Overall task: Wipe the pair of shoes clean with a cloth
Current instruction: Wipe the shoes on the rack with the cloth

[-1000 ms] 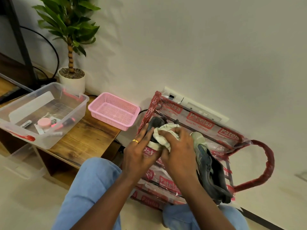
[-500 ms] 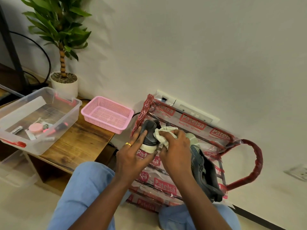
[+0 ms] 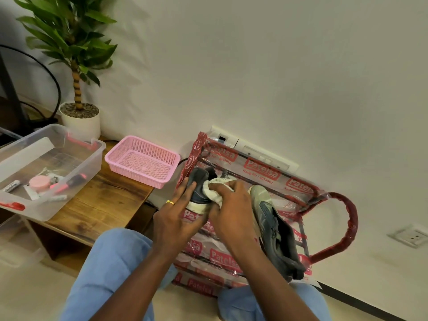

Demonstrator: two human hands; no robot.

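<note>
My left hand (image 3: 177,217) grips a dark grey shoe with a white sole (image 3: 198,188), held up in front of me. My right hand (image 3: 231,212) presses a crumpled white cloth (image 3: 216,189) against that shoe's side. The second dark shoe (image 3: 275,230) lies sole-out to the right, on a chair wrapped in clear plastic with red print (image 3: 261,179). My hands hide much of the held shoe.
A pink mesh basket (image 3: 142,157) and a clear plastic bin with small items (image 3: 46,167) sit on a low wooden table (image 3: 102,205) to the left. A potted plant (image 3: 77,112) stands behind them by the wall. My blue-trousered knees fill the bottom.
The cloth under my right hand has slid down along the shoe's side. My left hand has kept its hold on the shoe. The camera view has shifted slightly.
</note>
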